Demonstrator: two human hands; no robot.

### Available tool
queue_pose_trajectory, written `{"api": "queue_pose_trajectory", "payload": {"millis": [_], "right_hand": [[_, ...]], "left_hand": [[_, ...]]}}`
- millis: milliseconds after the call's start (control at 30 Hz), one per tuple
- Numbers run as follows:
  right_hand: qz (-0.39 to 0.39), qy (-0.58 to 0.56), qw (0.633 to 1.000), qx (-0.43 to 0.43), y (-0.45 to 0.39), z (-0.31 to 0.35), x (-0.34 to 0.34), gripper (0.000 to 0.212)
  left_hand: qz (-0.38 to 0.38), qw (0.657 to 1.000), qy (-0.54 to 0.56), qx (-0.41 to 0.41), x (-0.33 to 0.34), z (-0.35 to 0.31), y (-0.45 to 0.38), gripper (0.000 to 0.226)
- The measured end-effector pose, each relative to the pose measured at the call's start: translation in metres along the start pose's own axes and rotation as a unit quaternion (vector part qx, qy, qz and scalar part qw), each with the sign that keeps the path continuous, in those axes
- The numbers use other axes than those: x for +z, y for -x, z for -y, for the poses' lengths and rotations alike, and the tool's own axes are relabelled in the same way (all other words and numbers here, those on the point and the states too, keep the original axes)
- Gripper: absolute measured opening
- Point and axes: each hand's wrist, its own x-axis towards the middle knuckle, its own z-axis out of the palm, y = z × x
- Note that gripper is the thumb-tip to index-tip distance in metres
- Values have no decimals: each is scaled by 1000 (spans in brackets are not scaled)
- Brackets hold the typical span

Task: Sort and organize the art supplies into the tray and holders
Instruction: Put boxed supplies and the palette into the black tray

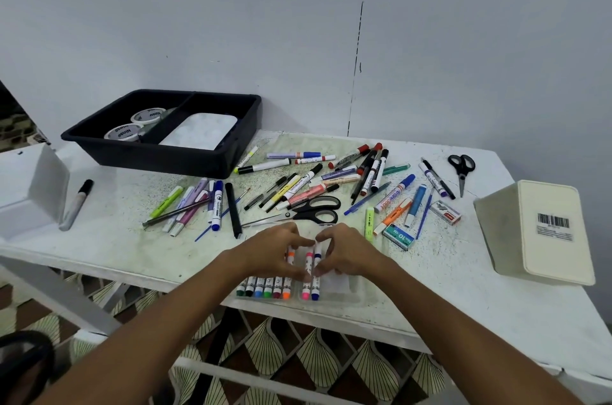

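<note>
Both hands [311,252] seemingly on colour markers [281,288]

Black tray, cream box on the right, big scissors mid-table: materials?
Black tray: looks like moulded plastic, matte, with rounded corners and a rolled rim. Cream box: probably plastic, satin, with soft edges and a barcode sticker. Big scissors: blades look like bright metal; handles seem black plastic with grey inserts, possibly rubbery.

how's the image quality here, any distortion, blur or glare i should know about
Head view: wide-angle bending curves the table edge and stretches the forearms; light is soft and even, shadows faint; mild glare washes out the white palette in the black tray; both hands and the markers look fairly sharp.
</note>
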Motion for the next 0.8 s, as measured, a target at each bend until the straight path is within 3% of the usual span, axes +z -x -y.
{"api": "queue_pose_trajectory", "payload": {"millis": [800], "right_hand": [[41, 182, 981, -49, -12, 4, -11, 69]], "left_hand": [[10, 1000, -3, -6, -3, -1, -6, 76]]}}
